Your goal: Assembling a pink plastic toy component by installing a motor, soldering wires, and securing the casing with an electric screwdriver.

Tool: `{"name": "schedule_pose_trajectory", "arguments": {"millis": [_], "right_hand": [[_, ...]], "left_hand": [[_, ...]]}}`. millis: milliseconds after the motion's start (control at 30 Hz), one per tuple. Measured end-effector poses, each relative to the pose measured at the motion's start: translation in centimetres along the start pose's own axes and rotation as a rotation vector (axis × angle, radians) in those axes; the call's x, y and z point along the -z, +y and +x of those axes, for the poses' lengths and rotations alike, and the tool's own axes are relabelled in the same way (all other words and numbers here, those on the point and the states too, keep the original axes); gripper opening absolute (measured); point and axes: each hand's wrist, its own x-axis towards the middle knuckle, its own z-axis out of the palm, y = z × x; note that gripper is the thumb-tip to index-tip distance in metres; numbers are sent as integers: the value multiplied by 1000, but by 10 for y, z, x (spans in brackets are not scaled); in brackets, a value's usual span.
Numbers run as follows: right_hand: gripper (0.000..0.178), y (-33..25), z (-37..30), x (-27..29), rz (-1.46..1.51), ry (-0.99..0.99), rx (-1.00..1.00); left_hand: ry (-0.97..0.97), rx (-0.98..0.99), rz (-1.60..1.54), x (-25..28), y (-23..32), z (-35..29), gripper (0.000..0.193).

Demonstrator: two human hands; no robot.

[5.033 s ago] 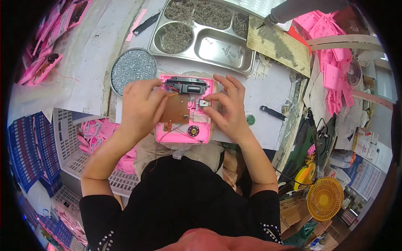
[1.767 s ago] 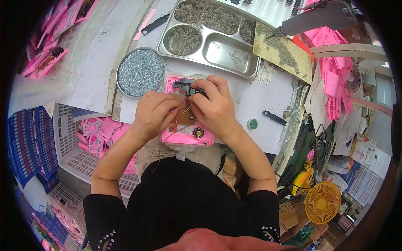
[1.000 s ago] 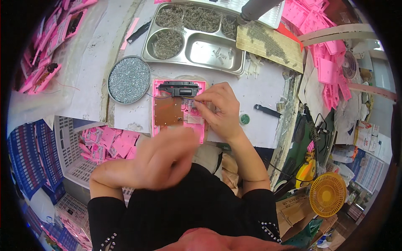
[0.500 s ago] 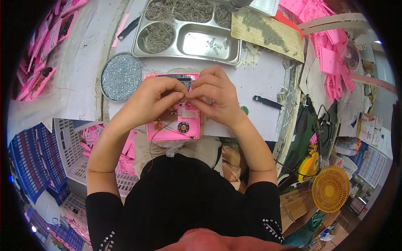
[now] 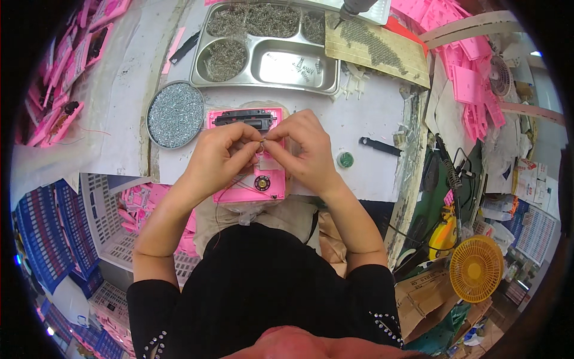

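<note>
A pink plastic casing [image 5: 276, 194] lies in front of me with a long black part [image 5: 246, 116] along its far end. Near its closer edge sits a round black part with a brass-coloured centre [image 5: 262, 183], and thin wires run beside it. Above the casing's middle, my left hand [image 5: 224, 154] pinches with thumb and forefinger. My right hand [image 5: 304, 151] is pinched too, its fingertips meeting those of the left. Whatever small piece they hold is too small to name. The hands hide part of the casing's middle.
Behind the casing stands a metal compartment tray [image 5: 269, 84] with springs. A round dish of screws [image 5: 174, 113] is at left. To the right are a small green-topped round container [image 5: 345, 159] and a black strip [image 5: 381, 146]. A tool tip [image 5: 353, 9] hangs overhead.
My right hand has come slightly lower and its fingers have drawn together. More of the black part now shows, and so does the green-topped container.
</note>
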Motion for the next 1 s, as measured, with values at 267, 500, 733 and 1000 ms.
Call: {"name": "schedule_pose_trajectory", "arguments": {"millis": [267, 500, 733, 1000], "right_hand": [[13, -4, -27, 12, -149, 20, 54], [29, -2, -165, 167, 82, 1021, -605], [38, 32, -227, 262, 458, 1264, -472], [12, 22, -224, 280, -90, 1453, -358]], "left_hand": [[81, -310, 345, -4, 2, -2, 10], [161, -496, 624, -4, -7, -7, 14], [230, -605, 683, -17, -6, 8, 15], [288, -591, 812, -28, -19, 10, 16]]}}
